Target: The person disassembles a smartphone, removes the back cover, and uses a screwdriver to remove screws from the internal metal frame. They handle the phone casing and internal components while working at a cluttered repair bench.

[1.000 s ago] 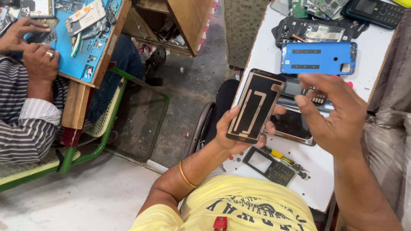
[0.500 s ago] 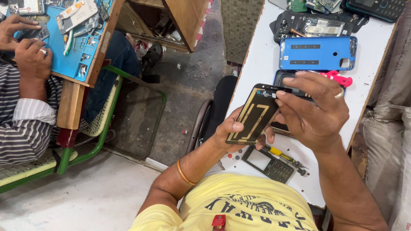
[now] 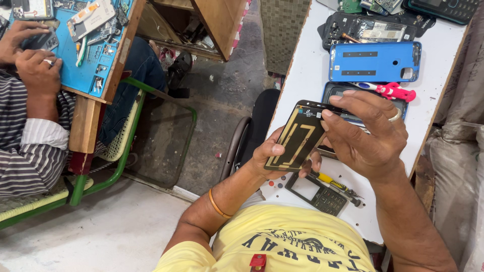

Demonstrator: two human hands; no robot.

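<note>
Centre of the frame: a dark phone panel point(image 3: 298, 135) with gold strips on its back, tilted and lifted off the white surface point(image 3: 307, 65). Clamped from below by the left hand point(image 3: 275, 153), thumb on the lower edge, fingers wrapped behind. Gripped along its upper right edge by the right hand point(image 3: 368, 133), fingertips curled over the rim, a ring showing on one finger.

Changed over the last second: panel swung from near upright and face-on to a steeper slant, and the right hand moved from hovering open beside it to closing down on the top edge. Likely meaning: inspection over, edge now being worked or pressed, though whether prying or seating cannot be told.

Below the hands, lower centre: a small keypad frame point(image 3: 317, 191) and a yellow-handled screwdriver point(image 3: 333, 182) lying on the surface. Upper right: a blue phone back cover point(image 3: 374, 61), a pink-handled tool point(image 3: 390, 91) just beneath it, a dark opened handset point(image 3: 370, 29) above, and another dark phone partly hidden under the right hand.

Upper left of the frame: another person's hands point(image 3: 30, 55) busy at a blue work mat point(image 3: 88, 55), striped sleeve visible, well apart from the panel.
</note>
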